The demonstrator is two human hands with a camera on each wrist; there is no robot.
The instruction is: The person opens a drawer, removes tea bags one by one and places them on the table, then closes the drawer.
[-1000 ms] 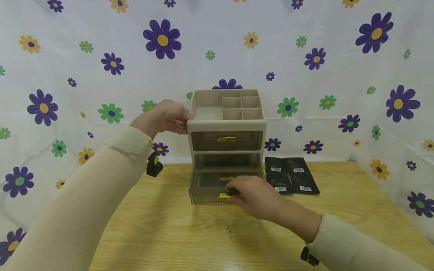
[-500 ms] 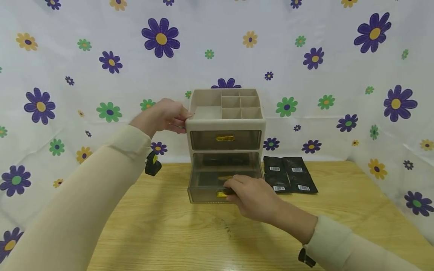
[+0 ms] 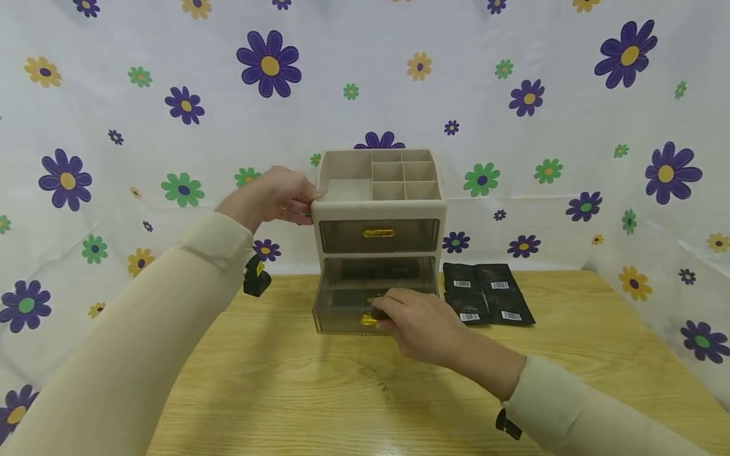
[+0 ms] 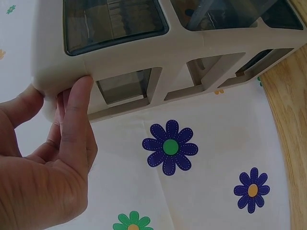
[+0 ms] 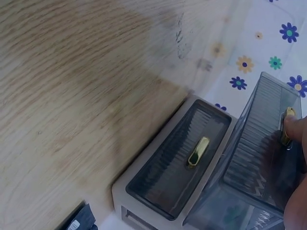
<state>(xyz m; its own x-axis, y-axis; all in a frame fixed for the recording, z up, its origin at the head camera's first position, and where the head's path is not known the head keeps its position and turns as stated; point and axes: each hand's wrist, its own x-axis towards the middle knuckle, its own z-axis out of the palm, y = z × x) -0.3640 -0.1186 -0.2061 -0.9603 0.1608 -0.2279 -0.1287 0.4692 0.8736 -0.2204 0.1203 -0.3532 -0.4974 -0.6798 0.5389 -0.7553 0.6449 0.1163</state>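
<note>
A beige desktop drawer organizer [image 3: 379,211] stands on the table with its smoky clear middle drawer [image 3: 339,320] pulled out. My right hand [image 3: 424,326] pinches the gold drawer handle [image 3: 368,318]. In the right wrist view my thumb [image 5: 293,128] presses on that handle, with the fingers mostly out of frame. Below the pulled-out drawer, a lower drawer [image 5: 163,187] is closed. My left hand [image 3: 285,193] holds the organizer's upper left corner, thumb at the top rim and fingers [image 4: 76,115] against its side.
Several flat black packets [image 3: 490,294] with white labels lie on the wooden table [image 3: 274,392] right of the organizer. The organizer's top has open compartments [image 3: 405,174]. A white flowered cloth [image 3: 188,44] hangs behind and along the right side.
The drawer front and my right hand have shifted slightly upward in the head view, the grip on the handle unchanged. My left hand stays at the organizer's corner.
</note>
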